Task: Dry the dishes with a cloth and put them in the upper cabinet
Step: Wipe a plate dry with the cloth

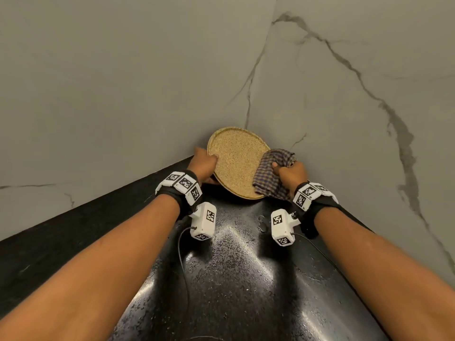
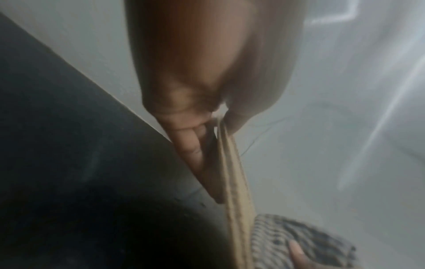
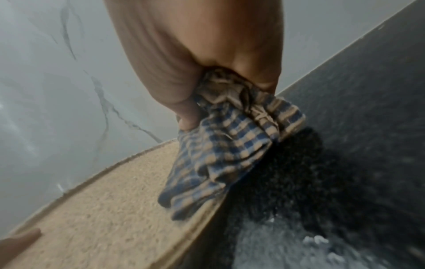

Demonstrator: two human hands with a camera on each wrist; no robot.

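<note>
A round tan speckled plate (image 1: 237,159) is tilted up over the black counter's far corner. My left hand (image 1: 205,161) grips its left rim, thumb on the face and fingers behind; in the left wrist view the plate (image 2: 234,172) shows edge-on with my fingers (image 2: 195,151) pinching it. My right hand (image 1: 288,172) clutches a bunched blue-and-tan checked cloth (image 1: 270,174) against the plate's right side. In the right wrist view the cloth (image 3: 220,151) drapes from my fist over the plate (image 3: 110,205).
The glossy black speckled counter (image 1: 234,267) runs toward me between my forearms, with a few water drops (image 1: 261,227). Grey marble-veined walls (image 1: 123,82) meet in a corner right behind the plate. No cabinet is in view.
</note>
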